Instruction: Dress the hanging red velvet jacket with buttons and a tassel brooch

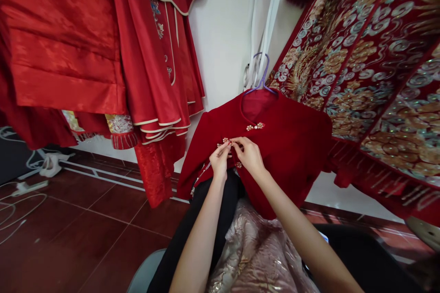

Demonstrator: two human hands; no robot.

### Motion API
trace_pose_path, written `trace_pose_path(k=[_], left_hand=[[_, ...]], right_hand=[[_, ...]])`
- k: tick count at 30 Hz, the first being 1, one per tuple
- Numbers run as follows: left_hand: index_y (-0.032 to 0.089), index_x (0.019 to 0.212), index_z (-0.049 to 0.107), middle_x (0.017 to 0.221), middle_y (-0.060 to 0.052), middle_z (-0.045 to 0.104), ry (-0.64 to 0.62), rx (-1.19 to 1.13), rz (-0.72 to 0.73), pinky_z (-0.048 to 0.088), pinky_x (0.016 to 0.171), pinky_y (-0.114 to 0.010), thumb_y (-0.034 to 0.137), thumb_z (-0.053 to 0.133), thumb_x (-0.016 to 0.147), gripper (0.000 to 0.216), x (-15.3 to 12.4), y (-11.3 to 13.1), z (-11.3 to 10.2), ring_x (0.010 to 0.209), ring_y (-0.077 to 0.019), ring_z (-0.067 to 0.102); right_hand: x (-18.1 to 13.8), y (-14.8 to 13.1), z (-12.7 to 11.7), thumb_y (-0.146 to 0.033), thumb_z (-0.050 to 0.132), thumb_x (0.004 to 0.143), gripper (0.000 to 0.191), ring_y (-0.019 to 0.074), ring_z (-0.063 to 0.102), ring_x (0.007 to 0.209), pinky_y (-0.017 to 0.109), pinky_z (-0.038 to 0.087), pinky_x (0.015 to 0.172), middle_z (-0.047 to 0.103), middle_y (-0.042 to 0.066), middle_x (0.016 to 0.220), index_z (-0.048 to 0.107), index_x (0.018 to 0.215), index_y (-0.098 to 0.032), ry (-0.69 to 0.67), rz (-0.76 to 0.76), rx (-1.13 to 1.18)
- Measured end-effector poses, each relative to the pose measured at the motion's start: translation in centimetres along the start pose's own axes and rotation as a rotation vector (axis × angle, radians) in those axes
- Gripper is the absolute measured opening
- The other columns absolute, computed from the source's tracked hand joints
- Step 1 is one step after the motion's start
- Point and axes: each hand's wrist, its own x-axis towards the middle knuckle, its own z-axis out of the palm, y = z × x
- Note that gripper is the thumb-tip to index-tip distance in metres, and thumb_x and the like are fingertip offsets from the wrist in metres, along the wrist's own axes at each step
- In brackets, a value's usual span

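A dark red velvet jacket [288, 132] hangs from a purple hanger [264, 78] in front of me, its lower part over my lap. Decorative frog buttons with flower shapes run down its front; one frog button [255, 126] is fastened at the neck. My left hand [220, 160] and my right hand [248, 155] meet at the front opening, fingertips pinched together on the flower-shaped frog button [226, 140] below it. Fingers cover much of that button. Another flower ornament [239, 165] shows just under my hands.
Red garments [154, 68] hang at left, and a heavily embroidered red garment [371, 64] hangs at right. Shiny pink fabric [254, 256] lies on my lap. White cables [20, 210] and a metal rack base [103, 175] are on the tiled floor [113, 229].
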Motion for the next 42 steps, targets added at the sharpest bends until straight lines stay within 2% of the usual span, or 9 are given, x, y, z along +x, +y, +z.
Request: trace_pose_path(k=[8, 14, 18, 22, 26, 31, 34, 37, 42], left_hand=[[0.016, 0.096, 0.069, 0.100, -0.007, 0.070, -0.063, 0.159, 0.132, 0.051, 0.060, -0.023, 0.035, 0.069, 0.074, 0.029, -0.1, -0.2, 0.2, 0.079, -0.0149, 0.064], [0.022, 0.105, 0.065, 0.106, -0.007, 0.068, 0.023, 0.593, 0.438, 0.043, 0.097, -0.036, 0.025, 0.056, 0.086, 0.022, -2.3, 1.3, -1.9, 0.098, -0.0183, 0.061], [0.022, 0.094, 0.064, 0.084, -0.004, 0.069, -0.038, 0.790, 0.252, 0.046, 0.083, -0.031, 0.026, 0.051, 0.087, 0.015, -2.3, 2.7, -4.4, 0.083, -0.0187, 0.064], [0.023, 0.086, 0.065, 0.068, -0.001, 0.064, -0.143, 0.911, 0.069, 0.044, 0.070, -0.027, 0.026, 0.040, 0.091, 0.026, -1.6, 3.4, -6.1, 0.065, -0.0167, 0.061], [0.022, 0.091, 0.064, 0.077, -0.001, 0.067, -0.161, 0.960, 0.083, 0.043, 0.066, -0.025, 0.022, 0.050, 0.084, 0.016, -1.5, 3.2, -6.5, 0.065, -0.0154, 0.061], [0.019, 0.092, 0.067, 0.085, -0.002, 0.069, -0.370, 0.941, 0.100, 0.040, 0.055, -0.021, 0.016, 0.062, 0.071, 0.022, -1.6, 2.8, -6.6, 0.051, -0.0080, 0.051], [0.018, 0.091, 0.069, 0.087, -0.003, 0.068, -0.484, 0.926, 0.113, 0.039, 0.054, -0.020, 0.015, 0.061, 0.070, 0.023, -1.6, 3.1, -6.5, 0.053, -0.0066, 0.048], [0.018, 0.088, 0.069, 0.080, 0.000, 0.064, -0.516, 0.994, 0.121, 0.039, 0.056, -0.019, 0.014, 0.062, 0.069, 0.021, -1.8, 3.7, -6.2, 0.058, -0.0072, 0.050], [0.018, 0.085, 0.064, 0.070, 0.003, 0.060, -0.564, 1.120, 0.112, 0.038, 0.057, -0.019, 0.016, 0.062, 0.070, 0.015, -2.3, 4.6, -5.5, 0.060, -0.0079, 0.052]], right_hand=[[0.5, -0.2, 0.2, -0.028, 0.051, 0.089, 0.022, 0.0191, 0.067, 0.080, 0.034, 0.056, 0.075, 0.069, 0.005, 0.097, 0.069, 0.100, -0.023, 0.036, 0.039, 0.065], [-4.6, 0.9, -1.3, -0.036, 0.050, 0.090, 0.031, 0.0197, 0.067, 0.094, 0.036, 0.057, 0.081, 0.069, 0.007, 0.106, 0.059, 0.116, -0.022, 0.079, 0.207, 0.328], [-7.5, 2.8, -2.8, -0.041, 0.055, 0.085, 0.025, 0.0212, 0.068, 0.087, 0.040, 0.057, 0.080, 0.071, 0.007, 0.096, 0.065, 0.096, -0.021, 0.045, 0.336, 0.321], [-7.7, 3.7, -2.6, -0.041, 0.055, 0.084, 0.025, 0.0205, 0.068, 0.083, 0.040, 0.057, 0.078, 0.070, 0.007, 0.093, 0.065, 0.095, -0.021, 0.011, 0.388, 0.338], [-7.8, 3.6, -0.4, -0.034, 0.061, 0.076, 0.025, 0.0196, 0.066, 0.080, 0.040, 0.056, 0.078, 0.068, 0.008, 0.090, 0.060, 0.096, -0.019, -0.006, 0.419, 0.344], [-8.0, 3.2, 1.3, -0.031, 0.065, 0.068, 0.024, 0.0171, 0.065, 0.075, 0.034, 0.056, 0.069, 0.067, 0.006, 0.088, 0.059, 0.089, -0.018, -0.028, 0.403, 0.441], [-7.9, 3.0, 1.2, -0.034, 0.066, 0.070, 0.025, 0.0164, 0.064, 0.067, 0.032, 0.055, 0.066, 0.066, 0.003, 0.076, 0.063, 0.089, -0.018, -0.033, 0.416, 0.400], [-7.7, 2.8, 0.8, -0.034, 0.067, 0.071, 0.026, 0.0163, 0.064, 0.066, 0.031, 0.054, 0.065, 0.067, 0.003, 0.073, 0.066, 0.089, -0.017, -0.043, 0.446, 0.371], [-7.7, 2.3, -1.2, -0.029, 0.070, 0.067, 0.023, 0.0150, 0.065, 0.067, 0.028, 0.053, 0.068, 0.069, 0.005, 0.075, 0.068, 0.085, -0.015, -0.182, 0.478, 0.385]])
